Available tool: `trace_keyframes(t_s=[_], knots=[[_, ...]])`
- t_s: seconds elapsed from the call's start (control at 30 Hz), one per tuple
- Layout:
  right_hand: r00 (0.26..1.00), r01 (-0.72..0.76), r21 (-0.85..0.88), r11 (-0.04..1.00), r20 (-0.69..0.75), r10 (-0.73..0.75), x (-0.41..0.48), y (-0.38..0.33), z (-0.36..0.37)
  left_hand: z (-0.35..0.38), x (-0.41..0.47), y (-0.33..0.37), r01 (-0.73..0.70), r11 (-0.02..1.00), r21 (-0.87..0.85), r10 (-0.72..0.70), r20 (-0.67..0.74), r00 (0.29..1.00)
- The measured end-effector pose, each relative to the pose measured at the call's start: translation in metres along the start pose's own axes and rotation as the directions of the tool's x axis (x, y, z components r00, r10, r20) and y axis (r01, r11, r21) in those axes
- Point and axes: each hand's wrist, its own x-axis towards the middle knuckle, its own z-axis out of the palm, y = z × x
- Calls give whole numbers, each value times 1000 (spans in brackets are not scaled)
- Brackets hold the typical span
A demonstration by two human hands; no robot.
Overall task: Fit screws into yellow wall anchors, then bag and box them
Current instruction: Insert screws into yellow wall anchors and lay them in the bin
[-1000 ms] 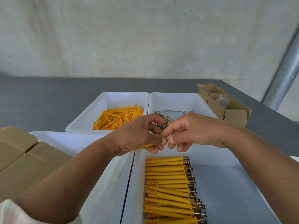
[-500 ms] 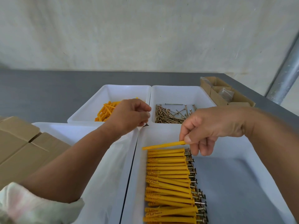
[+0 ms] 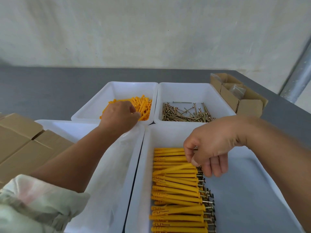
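Pinching the head end of a fitted anchor point(image 3: 173, 169) between thumb and forefinger, the right grip point(image 3: 210, 147) holds it slantwise over the row point(image 3: 176, 190) of finished ones just below and to the left of the grip, inside the near bin point(image 3: 252, 190). The piece looks light and stiff, a hard plastic sleeve with a metal screw head jutting out. A two-finger pinch near the head, where screw meets sleeve, should be enough and would likely keep the screw from sliding out. Smooth plastic may roll, so it probably wants laying flat against its neighbours. The left grip point(image 3: 120, 115) is in the far bin point(image 3: 94, 108), fingers curled down among loose anchors point(image 3: 144, 106); whether it has one cannot be told. Screws point(image 3: 183, 112) lie to the right of that grip, thin and pointed, probably best taken by the shank.
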Motion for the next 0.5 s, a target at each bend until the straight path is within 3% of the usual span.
trace_keyframes(t_s=[0.37,0.43,0.5], knots=[[994,-37,-16,999,106,39,-1,3,-1,10,8,-9,-27,953,300,-37,207,978],[998,-12,6,1000,59,12,-2,3,-4,11,9,-11,-41,943,331,-39,232,972],[992,32,39,999,-123,-27,-2,5,-8,10,10,-11,-48,935,351,-44,251,967]])
